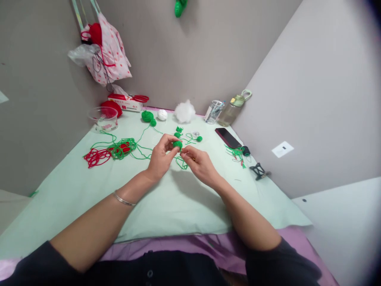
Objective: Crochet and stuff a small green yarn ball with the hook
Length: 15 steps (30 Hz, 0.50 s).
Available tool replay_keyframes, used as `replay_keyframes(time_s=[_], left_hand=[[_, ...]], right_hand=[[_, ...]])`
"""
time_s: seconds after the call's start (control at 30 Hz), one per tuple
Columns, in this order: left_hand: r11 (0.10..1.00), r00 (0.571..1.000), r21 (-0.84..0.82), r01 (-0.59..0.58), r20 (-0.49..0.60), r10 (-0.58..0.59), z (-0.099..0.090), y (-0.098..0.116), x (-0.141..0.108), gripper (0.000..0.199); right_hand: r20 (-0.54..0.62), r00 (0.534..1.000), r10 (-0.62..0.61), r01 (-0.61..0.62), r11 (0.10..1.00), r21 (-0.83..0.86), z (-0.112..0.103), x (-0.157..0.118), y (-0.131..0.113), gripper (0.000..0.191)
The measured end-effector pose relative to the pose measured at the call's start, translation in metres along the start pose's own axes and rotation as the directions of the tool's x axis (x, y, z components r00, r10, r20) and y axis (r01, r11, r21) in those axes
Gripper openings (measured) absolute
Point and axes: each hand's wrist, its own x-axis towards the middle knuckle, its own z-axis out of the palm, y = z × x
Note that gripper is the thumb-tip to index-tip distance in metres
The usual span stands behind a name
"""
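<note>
Over the middle of the table, my left hand (162,156) is closed around a small green crocheted piece (177,145), holding it between thumb and fingers. My right hand (201,163) pinches a thin tool that looks like a crochet hook, close against the piece's right side. Most of that tool is hidden by the fingers; a bit of yellow shows. Loose green yarn (181,163) lies just below the hands. Small green crocheted parts (179,129) rest behind them, and a small green ball (199,139) lies to the right.
Tangled red and green yarn (119,151) spreads at left, near a clear plastic tub (104,119). Behind are a green yarn ball (147,116), white yarn ball (162,114) and white stuffing (185,112). A phone (228,138), bottle (231,112) and black stand (259,171) sit at right.
</note>
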Motion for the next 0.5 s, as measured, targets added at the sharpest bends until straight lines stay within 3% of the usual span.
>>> replay_keyframes(time_s=[0.27,0.5], left_hand=[[0.972,0.981,0.136,-0.189,-0.008,0.192,-0.004,0.012,-0.005,0.025],[0.96,0.968,0.124,-0.25,-0.003,0.252,-0.003,0.028,-0.007,0.023]], right_hand=[[0.233,0.972,0.03,-0.07,0.984,0.166,-0.03,-0.006,-0.015,0.029],[0.089,0.987,0.133,-0.131,0.991,-0.026,-0.067,-0.029,-0.016,0.036]])
